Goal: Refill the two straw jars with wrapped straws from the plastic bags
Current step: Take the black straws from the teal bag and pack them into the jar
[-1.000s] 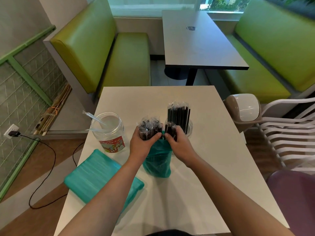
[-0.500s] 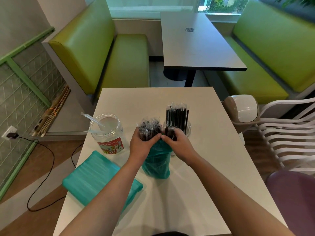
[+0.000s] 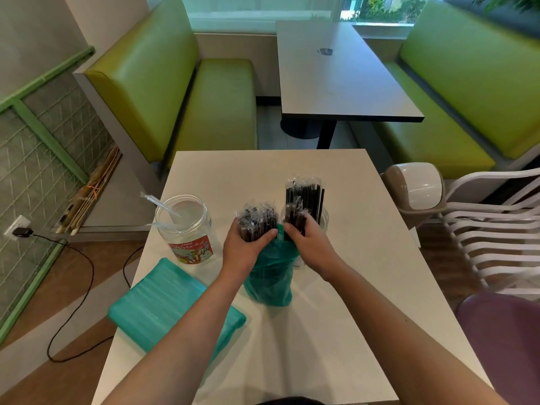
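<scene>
A teal plastic bag [image 3: 270, 280] stands upright mid-table with wrapped black straws sticking out of its top. My left hand [image 3: 244, 245] grips one bundle of black straws [image 3: 257, 219] at the bag's mouth. My right hand [image 3: 309, 244] holds a smaller bunch of black straws [image 3: 293, 219] just right of it. Behind my right hand a clear jar [image 3: 324, 219] holds tall wrapped black straws [image 3: 305, 194]. To the left stands a clear jar with a red label [image 3: 187, 229], holding a few clear wrapped straws. A second, flat teal bag [image 3: 163, 305] lies at front left.
The white table [image 3: 365, 273] ends near my body. A beige swing-lid bin [image 3: 415, 188] and white plastic chairs [image 3: 496, 229] stand at the right. Green benches and a dark table [image 3: 336, 74] lie beyond. A black cable runs over the floor at left.
Both hands stay at the bag's mouth. My right hand has drawn its small bunch slightly apart from the left bundle; the bag has shifted a little.
</scene>
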A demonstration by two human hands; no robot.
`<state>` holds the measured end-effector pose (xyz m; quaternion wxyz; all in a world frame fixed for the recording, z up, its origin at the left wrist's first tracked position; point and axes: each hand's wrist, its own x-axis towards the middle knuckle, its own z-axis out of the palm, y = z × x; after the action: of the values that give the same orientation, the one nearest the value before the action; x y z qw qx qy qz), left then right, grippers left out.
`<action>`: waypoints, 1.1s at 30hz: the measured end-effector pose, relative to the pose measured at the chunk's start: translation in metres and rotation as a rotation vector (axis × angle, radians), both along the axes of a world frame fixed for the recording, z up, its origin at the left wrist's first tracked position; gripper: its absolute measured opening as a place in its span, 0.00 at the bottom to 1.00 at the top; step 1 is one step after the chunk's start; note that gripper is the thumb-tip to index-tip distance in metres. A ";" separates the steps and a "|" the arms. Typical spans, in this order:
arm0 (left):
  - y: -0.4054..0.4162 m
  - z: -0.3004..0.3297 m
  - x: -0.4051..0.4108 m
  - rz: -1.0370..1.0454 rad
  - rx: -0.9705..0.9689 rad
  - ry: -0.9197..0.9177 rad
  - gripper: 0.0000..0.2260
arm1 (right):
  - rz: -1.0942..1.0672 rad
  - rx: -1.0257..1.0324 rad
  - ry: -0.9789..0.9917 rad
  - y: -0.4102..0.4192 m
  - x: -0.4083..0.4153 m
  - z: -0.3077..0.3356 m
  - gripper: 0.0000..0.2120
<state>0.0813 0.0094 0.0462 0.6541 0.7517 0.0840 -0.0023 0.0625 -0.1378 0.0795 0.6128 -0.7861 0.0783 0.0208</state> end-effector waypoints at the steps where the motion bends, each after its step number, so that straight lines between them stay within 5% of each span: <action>1: 0.000 -0.001 0.001 0.001 0.002 -0.003 0.25 | -0.016 -0.013 -0.025 -0.001 0.002 0.005 0.04; 8: 0.001 0.000 0.000 -0.015 -0.009 -0.008 0.23 | -0.135 -0.094 -0.217 -0.018 0.018 0.067 0.12; 17: 0.000 0.003 -0.001 -0.031 -0.019 0.007 0.23 | -0.314 -0.123 -0.418 -0.047 0.038 0.122 0.06; 28: 0.001 0.006 -0.001 -0.031 -0.007 0.013 0.24 | -0.282 -0.474 -0.113 -0.049 0.048 0.035 0.18; 33: 0.002 0.005 0.000 -0.026 -0.007 0.021 0.24 | -0.267 -0.511 0.015 -0.051 0.049 0.006 0.15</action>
<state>0.0817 0.0115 0.0511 0.6557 0.7504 0.0811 -0.0188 0.1116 -0.1886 0.0854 0.3916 -0.8976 0.1883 -0.0745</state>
